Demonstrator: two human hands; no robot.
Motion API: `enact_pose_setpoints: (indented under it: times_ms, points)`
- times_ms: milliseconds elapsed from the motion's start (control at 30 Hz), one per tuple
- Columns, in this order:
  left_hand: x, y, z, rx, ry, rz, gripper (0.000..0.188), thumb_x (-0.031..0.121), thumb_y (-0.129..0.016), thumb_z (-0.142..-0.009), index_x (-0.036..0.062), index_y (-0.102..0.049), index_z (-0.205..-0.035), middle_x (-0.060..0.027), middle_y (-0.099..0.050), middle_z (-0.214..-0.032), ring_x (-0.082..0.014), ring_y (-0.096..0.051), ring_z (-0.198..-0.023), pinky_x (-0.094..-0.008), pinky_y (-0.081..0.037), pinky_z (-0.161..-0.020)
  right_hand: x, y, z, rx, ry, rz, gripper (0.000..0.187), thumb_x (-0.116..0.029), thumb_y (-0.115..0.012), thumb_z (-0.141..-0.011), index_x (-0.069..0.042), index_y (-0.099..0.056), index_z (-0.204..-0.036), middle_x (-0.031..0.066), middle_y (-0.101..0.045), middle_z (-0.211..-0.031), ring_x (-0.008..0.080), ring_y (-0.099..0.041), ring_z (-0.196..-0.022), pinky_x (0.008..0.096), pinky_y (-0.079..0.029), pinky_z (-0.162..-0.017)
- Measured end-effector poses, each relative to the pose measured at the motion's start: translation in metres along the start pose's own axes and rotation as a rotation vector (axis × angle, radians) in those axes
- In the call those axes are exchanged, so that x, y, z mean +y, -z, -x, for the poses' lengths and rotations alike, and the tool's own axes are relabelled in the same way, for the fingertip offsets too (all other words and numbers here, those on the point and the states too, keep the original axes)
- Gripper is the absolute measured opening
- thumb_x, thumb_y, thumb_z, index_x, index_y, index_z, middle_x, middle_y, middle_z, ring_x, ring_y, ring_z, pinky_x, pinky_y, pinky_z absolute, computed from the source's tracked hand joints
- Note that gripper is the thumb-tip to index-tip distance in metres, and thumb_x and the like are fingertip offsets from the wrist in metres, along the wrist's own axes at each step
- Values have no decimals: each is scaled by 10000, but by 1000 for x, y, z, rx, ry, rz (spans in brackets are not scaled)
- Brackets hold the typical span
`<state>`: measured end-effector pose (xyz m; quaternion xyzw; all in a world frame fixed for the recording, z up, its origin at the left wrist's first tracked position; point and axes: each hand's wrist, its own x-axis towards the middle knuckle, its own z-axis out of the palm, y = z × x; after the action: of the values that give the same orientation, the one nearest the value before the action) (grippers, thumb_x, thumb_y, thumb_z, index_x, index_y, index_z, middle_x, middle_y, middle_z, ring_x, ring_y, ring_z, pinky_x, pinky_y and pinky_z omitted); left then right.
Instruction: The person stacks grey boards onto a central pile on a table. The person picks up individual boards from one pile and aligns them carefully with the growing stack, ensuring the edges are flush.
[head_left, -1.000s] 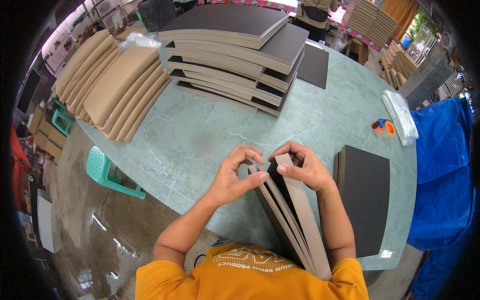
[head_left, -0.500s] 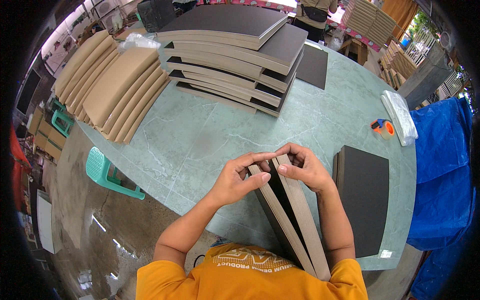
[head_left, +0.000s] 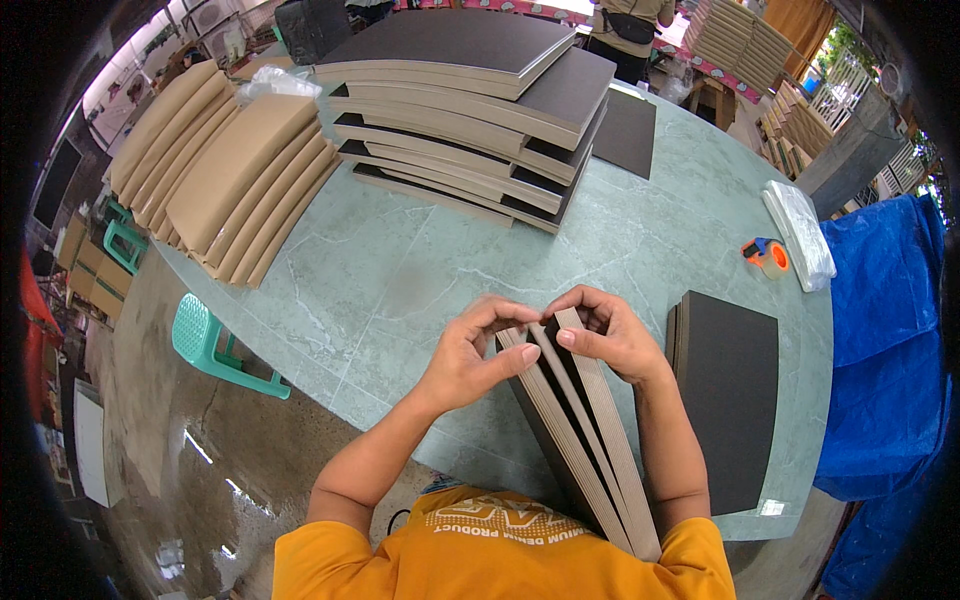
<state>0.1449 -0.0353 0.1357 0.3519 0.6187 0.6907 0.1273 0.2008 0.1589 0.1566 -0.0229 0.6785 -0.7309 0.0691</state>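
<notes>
Before my chest a bundle of black-faced boards stands on its long edges, its pale layered sides turned up. It is fanned into a left part [head_left: 557,428], a thin middle part [head_left: 566,385] and a thicker right part [head_left: 606,425], with dark gaps between them. My left hand [head_left: 475,355] grips the far end of the left part, thumb on top, fingertips reaching toward the middle part. My right hand [head_left: 612,335] holds the far end of the right part, thumb on its pale edge. Right of it lies a low stack of black boards [head_left: 730,400].
On the greenish marbled table [head_left: 400,275] rise a tall stack of black boards [head_left: 460,50] and brown-wrapped packages [head_left: 245,170]. A tape dispenser [head_left: 768,257] and clear plastic bags [head_left: 800,235] lie at right. A green stool [head_left: 198,335] stands left; a person [head_left: 630,35] is beyond.
A thin middle part has separated from the right part, and a second gap has opened. My left fingers have drawn back slightly from the right hand's fingertips.
</notes>
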Motion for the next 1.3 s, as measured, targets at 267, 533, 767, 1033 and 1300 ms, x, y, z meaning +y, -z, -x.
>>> enact_pose_setpoints:
  times_ms: [267, 533, 767, 1033, 1300]
  points:
    - [14, -3, -1, -84, 233, 115, 354, 189, -582, -774, 39, -555, -1094, -26, -539, -842, -87, -494, -772, -222, -396, -694, -1, 0, 0, 13, -8, 7, 386, -227, -712, -727, 4, -535, -980, 40, -577, -878, 87, -540, -789, 228, -439, -697]
    - [16, -2, -3, -145, 258, 97, 437, 182, -570, -763, 39, -532, -1174, 4, -516, -809, -57, -458, -702, -187, -377, -619, 1, 2, 1, -14, 5, -19, 389, -229, -698, -740, 9, -534, -1001, 27, -568, -836, 76, -529, -748, 213, -431, -660]
    - [14, -3, -3, -125, 225, 122, 431, 187, -580, -767, 41, -535, -1169, -1, -532, -811, -56, -471, -705, -183, -377, -612, 1, 5, 3, -14, -20, -30, 400, -238, -694, -748, 10, -535, -1017, 32, -575, -828, 82, -537, -732, 216, -438, -648]
    - [-4, 0, -3, -21, -6, -77, 288, 118, -585, -788, 41, -553, -1064, -34, -533, -878, -87, -505, -790, -245, -415, -741, 1, 5, 3, -18, 2, -77, 391, -238, -692, -750, 5, -536, -1015, 60, -583, -919, 89, -546, -793, 221, -451, -673]
    - [13, -5, -9, -127, 179, 94, 418, 194, -596, -762, 18, -537, -1137, -36, -552, -801, -122, -510, -792, -267, -407, -757, 5, 5, 2, -1, -4, -60, 405, -251, -701, -739, 6, -535, -1004, 71, -585, -921, 102, -550, -803, 233, -455, -684]
